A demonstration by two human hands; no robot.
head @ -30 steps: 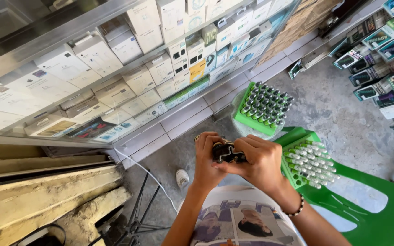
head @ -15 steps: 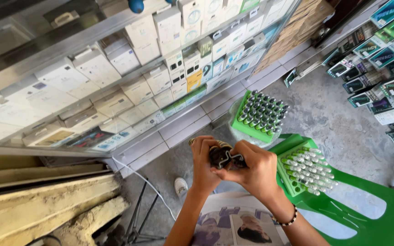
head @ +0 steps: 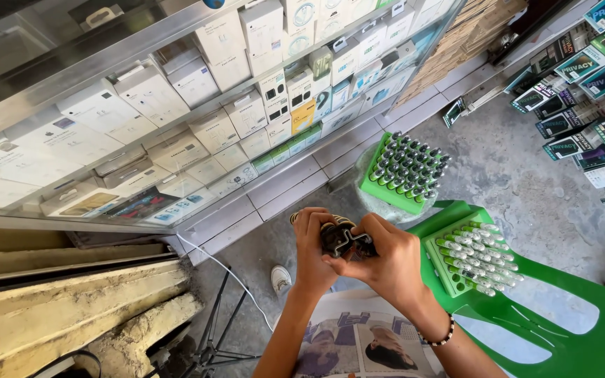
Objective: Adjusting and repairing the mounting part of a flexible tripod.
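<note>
Both hands have drifted slightly lower and left in the head view since half a second ago, and the green trays sit a touch further right; the grip looks unchanged. Head view: left hand (head: 314, 246) and right hand (head: 386, 260) meet in front of the body, fingers curled shut around a small dark bundle (head: 344, 241) pinched between them, held in the air above the concrete floor (head: 512, 168). Right wrist wears a beaded bracelet (head: 437, 338). Just right of the hands, a green tray of pale upright pieces (head: 476, 256) rests on a green plastic chair (head: 561, 329). Beyond it, a second green tray of dark-tipped pieces (head: 404, 171) sits on a round stool. Glass display case (head: 197, 119) packed with white boxes fills the upper left. Hanging packets (head: 589, 105) line the right edge. One white shoe (head: 281, 278) shows below the hands.
</note>
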